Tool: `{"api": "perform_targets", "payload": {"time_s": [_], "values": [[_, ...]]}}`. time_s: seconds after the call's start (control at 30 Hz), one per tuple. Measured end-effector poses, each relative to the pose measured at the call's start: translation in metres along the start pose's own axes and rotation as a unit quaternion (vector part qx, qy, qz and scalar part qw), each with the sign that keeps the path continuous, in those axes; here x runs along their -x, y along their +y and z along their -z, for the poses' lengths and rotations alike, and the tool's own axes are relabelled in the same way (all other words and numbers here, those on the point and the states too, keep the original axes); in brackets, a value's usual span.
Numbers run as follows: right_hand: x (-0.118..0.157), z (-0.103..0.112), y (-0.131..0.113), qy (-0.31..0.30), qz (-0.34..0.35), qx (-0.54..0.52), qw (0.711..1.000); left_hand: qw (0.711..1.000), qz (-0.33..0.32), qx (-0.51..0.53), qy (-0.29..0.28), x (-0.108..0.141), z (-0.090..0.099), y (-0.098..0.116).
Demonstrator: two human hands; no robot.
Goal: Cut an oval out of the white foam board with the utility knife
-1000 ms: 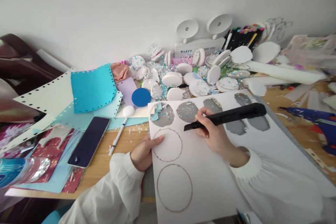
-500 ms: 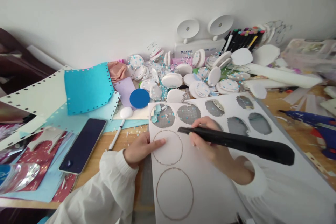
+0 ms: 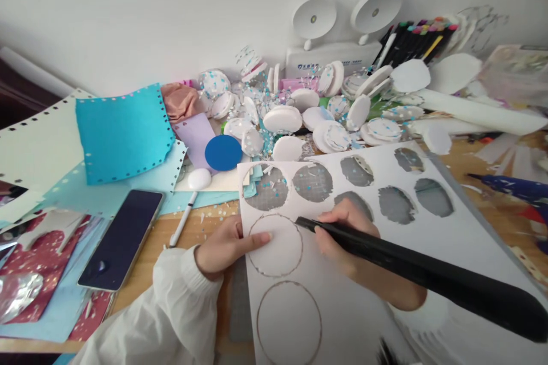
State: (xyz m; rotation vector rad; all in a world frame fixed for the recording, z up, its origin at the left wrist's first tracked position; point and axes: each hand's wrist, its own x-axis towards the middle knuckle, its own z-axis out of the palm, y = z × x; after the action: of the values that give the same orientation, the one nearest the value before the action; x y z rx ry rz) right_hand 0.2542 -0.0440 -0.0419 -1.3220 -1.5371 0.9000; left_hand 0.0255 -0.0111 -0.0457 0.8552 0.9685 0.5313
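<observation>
A white foam board (image 3: 342,291) lies over a grey mat, with several ragged round holes at its top and two outlined circles at its left. My left hand (image 3: 233,244) grips the board's left edge, thumb on top inside the upper circle (image 3: 278,256), the other fingers partly hidden. My right hand (image 3: 349,236) is closed round a long black tool (image 3: 402,254), perhaps a cutter. The tool's tip is at the upper right of that circle's outline. Below it lies the second circle (image 3: 289,322).
White discs (image 3: 282,120) and blue beads crowd the back. A phone (image 3: 122,239), a white pen (image 3: 183,219) and coloured sheets (image 3: 124,134) lie left. On the right is a blue glue gun (image 3: 509,185); markers (image 3: 411,45) stand behind beside a white lamp (image 3: 331,60).
The view has shifted closer. The black tool's tip has moved slightly down and right relative to the upper circle, and its back end reaches further right. My left hand keeps its hold.
</observation>
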Motion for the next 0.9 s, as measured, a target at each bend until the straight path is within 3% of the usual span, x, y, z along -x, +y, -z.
{"api": "perform_targets", "payload": {"time_s": [0.37, 0.57, 0.9], "values": [[0.0029, -0.0027, 0.0039, 0.018, 0.058, 0.039, 0.997, 1.0, -0.002, 0.007, 0.009, 0.0009, -0.0024, 0.0016], [0.0034, -0.0015, 0.0025, 0.02, 0.057, 0.046, 0.997, 1.0, -0.001, 0.004, 0.011, 0.0007, -0.0012, 0.0007], [-0.0015, -0.0082, 0.0055, -0.005, 0.133, 0.086, 0.987, 1.0, 0.006, 0.014, 0.004, 0.0006, -0.0027, 0.0018]]}}
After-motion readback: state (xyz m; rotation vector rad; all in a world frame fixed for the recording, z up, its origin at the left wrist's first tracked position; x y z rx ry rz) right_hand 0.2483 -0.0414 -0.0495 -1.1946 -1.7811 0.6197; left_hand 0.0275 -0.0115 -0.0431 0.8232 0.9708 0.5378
